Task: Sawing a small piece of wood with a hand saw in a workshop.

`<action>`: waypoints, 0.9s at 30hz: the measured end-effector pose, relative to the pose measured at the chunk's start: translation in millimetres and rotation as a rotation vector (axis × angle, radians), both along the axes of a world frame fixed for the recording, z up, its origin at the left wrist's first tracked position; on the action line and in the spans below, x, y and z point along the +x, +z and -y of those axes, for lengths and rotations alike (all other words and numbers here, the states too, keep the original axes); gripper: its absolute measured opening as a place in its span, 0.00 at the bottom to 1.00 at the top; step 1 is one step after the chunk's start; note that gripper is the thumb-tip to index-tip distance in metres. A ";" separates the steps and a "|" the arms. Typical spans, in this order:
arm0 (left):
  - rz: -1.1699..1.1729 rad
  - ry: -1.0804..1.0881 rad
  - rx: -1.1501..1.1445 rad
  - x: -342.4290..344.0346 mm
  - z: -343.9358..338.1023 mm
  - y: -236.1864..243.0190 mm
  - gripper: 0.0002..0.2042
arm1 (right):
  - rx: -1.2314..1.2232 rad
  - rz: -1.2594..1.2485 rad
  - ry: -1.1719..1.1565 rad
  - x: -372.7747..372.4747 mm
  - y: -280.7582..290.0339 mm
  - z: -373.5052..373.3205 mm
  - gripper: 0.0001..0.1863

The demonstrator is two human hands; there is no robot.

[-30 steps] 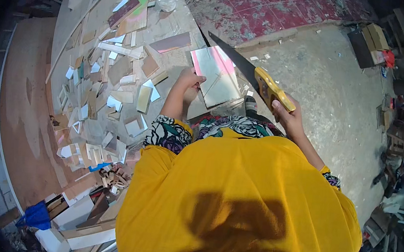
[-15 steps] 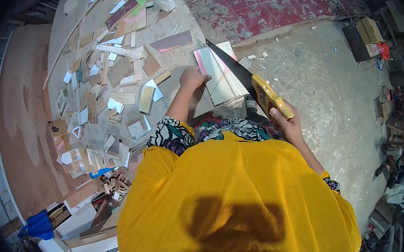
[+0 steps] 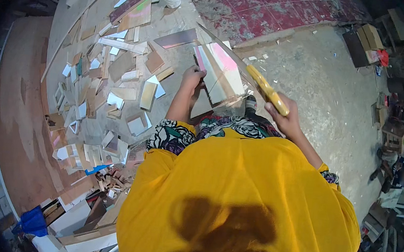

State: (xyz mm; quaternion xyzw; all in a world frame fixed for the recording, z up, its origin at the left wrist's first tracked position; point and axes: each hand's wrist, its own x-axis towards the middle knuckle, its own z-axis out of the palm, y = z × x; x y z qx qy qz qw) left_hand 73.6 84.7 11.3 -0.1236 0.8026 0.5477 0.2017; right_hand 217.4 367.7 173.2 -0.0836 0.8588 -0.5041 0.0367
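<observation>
In the head view, your left hand (image 3: 193,78) grips the left edge of a pale board (image 3: 232,84) marked with pink; how far its fingers reach underneath is hidden. The board lies in front of you, at the right side of the scrap-strewn desk (image 3: 181,18). Your right hand (image 3: 284,116) is closed around the handle of a yellow-handled handsaw (image 3: 260,79), which slants toward the far left over the board, seen nearly edge-on; you cannot tell here whether it touches. A purplish offcut (image 3: 175,38) lies just beyond the board, to the left. Farther right is a cardboard box (image 3: 373,37); near left, a blue bag (image 3: 34,220).
</observation>
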 end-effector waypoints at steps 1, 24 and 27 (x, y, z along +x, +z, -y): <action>0.179 0.200 0.373 4.5 1.7 3.0 0.08 | -0.107 -0.016 -0.054 -8.3 1.1 5.4 0.12; -0.929 0.702 -0.150 127.6 120.1 74.6 0.09 | 0.745 -0.486 0.920 -122.9 -109.7 155.2 0.18; -0.861 0.612 -0.452 128.8 111.3 77.1 0.06 | 0.679 -0.369 0.793 -140.9 -89.2 163.0 0.16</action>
